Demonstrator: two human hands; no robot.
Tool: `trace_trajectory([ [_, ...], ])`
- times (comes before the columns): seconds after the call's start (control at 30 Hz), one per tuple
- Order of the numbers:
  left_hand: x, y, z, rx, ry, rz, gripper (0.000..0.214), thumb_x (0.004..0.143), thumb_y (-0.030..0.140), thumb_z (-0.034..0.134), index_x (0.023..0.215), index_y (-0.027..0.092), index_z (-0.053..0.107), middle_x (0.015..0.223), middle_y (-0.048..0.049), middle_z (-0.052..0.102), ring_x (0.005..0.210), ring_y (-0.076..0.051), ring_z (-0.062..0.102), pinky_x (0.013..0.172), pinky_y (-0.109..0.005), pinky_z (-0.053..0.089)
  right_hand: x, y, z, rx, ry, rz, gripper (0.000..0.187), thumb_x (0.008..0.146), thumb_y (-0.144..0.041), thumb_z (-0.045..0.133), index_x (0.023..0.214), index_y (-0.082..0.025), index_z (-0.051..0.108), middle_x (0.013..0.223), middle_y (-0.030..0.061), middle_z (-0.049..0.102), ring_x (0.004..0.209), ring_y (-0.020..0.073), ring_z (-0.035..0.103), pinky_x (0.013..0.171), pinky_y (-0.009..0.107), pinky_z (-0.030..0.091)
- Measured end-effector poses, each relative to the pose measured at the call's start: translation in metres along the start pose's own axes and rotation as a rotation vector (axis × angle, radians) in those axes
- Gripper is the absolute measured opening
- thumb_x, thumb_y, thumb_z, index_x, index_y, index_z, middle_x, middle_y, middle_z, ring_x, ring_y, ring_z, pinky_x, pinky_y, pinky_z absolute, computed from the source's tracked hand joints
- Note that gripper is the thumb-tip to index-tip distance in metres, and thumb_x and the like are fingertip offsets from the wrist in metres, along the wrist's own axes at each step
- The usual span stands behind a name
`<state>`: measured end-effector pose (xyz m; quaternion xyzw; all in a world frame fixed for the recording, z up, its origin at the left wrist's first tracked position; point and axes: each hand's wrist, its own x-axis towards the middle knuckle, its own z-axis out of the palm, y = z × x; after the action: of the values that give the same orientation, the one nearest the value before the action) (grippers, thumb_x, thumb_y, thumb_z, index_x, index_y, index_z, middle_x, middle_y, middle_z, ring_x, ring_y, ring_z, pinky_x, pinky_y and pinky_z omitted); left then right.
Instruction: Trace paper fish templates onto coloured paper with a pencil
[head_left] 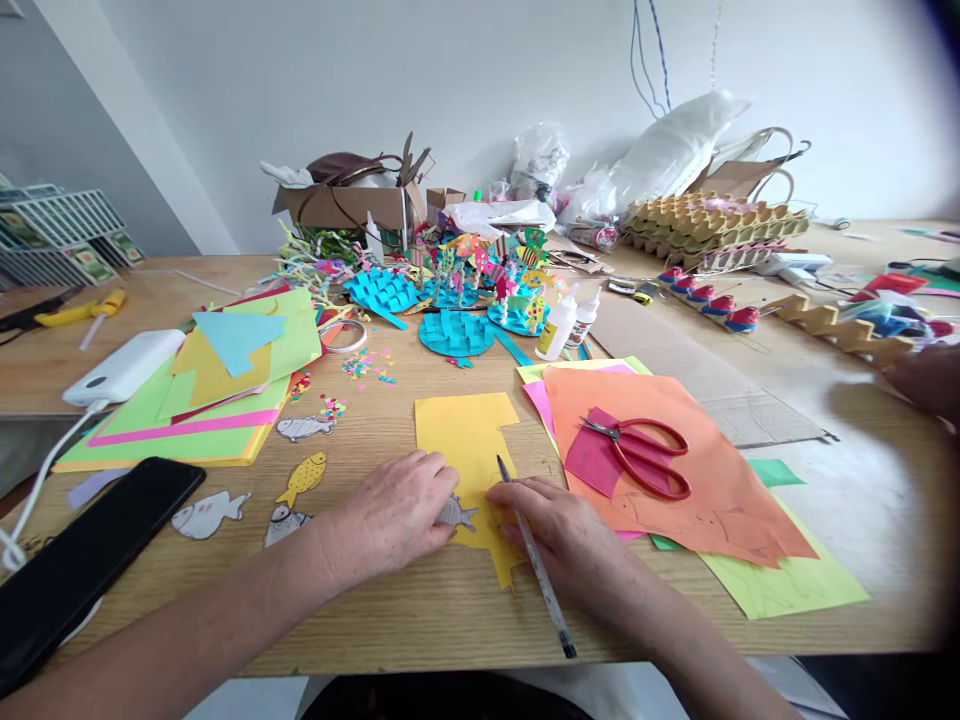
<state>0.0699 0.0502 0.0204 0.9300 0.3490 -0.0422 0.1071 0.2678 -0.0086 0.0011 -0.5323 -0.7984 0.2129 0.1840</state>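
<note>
My left hand (401, 510) lies on a yellow paper sheet (469, 440) and presses a small grey fish cutout (456, 513) flat against it with closed fingertips. My right hand (562, 535) grips a pen (536, 570), its tip close to the fish cutout on the yellow sheet. Both hands rest near the front edge of the wooden table (450, 610).
Red scissors (645, 455) lie on orange and pink paper (675, 480) to the right. More fish cutouts (300, 480), a black phone (82, 560), a paper stack (202, 400), glue bottles (559, 325) and paper craft models (465, 290) sit around. Another person's hand (930, 380) shows at far right.
</note>
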Motion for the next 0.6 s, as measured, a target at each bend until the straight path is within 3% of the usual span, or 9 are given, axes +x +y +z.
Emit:
trace_trajectory([
  [0.33,-0.01,0.0,0.0,0.071,0.042,0.032,0.004,0.083,0.019,0.056,0.083,0.018,0.052,0.088,-0.0043,0.057,0.083,-0.021,0.056,0.07,-0.032,0.047,0.0,0.002,0.002,-0.01,0.001,-0.011,0.028,0.085,-0.008,0.045,0.105,-0.018,0.061,0.099,0.0078,0.068,0.091,0.0202,0.063,0.075,0.03,0.05],
  [0.6,-0.008,-0.004,0.0,0.002,-0.003,0.075,0.009,0.081,0.014,0.056,0.087,0.019,0.053,0.092,-0.0028,0.055,0.086,-0.019,0.054,0.071,-0.029,0.046,0.0,0.003,0.003,-0.006,0.026,-0.034,0.028,0.085,-0.009,0.044,0.105,-0.018,0.061,0.098,0.0082,0.068,0.092,0.0208,0.063,0.076,0.031,0.051],
])
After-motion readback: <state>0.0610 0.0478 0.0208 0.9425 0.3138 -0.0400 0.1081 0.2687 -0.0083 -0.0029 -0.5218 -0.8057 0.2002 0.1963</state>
